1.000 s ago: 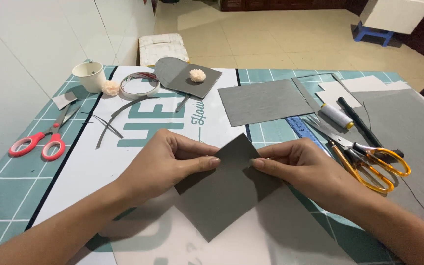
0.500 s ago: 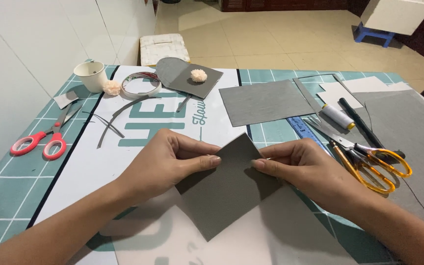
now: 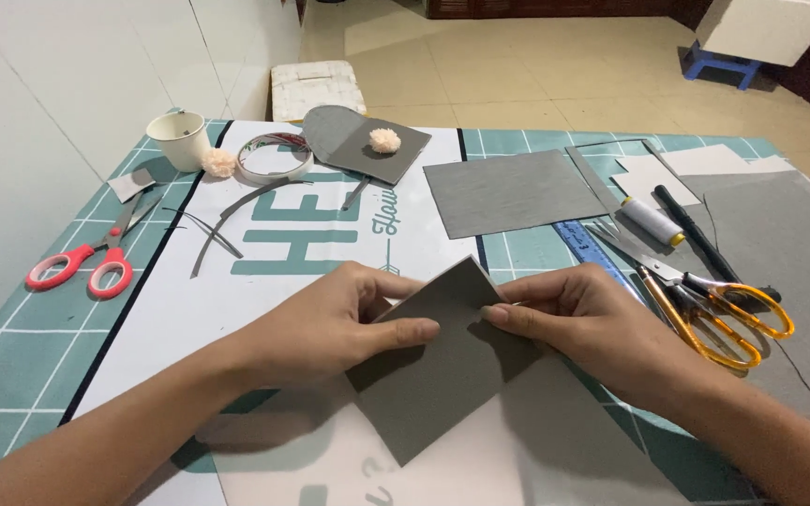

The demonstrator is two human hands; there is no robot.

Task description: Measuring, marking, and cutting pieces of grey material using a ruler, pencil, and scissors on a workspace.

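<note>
Hidden: the near corner of the grey felt piece (image 3: 438, 375) lies in shadow over a white sheet (image 3: 349, 459), whose teal print is cut off at the near edge; both forearms run out of view there too.
Left hand (image 3: 330, 323): thumb on top of the felt's left upper edge, fingers curled under it, pinching it.
Right hand (image 3: 583, 323): fingertips closed on the same folded tip from the right; the two hands almost meet at the peak.
Felt piece: near the middle of the counter (image 3: 11, 365), turned corner-up like a diamond.
Poster: a white poster (image 3: 264, 272) with large teal letters, partly covered by hands and felt.
Right side: orange-handled scissors (image 3: 719, 314), a blue ruler (image 3: 588, 248), a white thread spool (image 3: 651, 221), and a large grey sheet (image 3: 789, 244) cut off at the right edge.
Far side: a grey rectangle (image 3: 513, 192), a rounded grey felt shape (image 3: 353, 141) bearing a pale pompom (image 3: 384, 140), a tape ring (image 3: 274, 155), a white cup (image 3: 178, 139).
Left edge: red-handled scissors (image 3: 82, 267).
</note>
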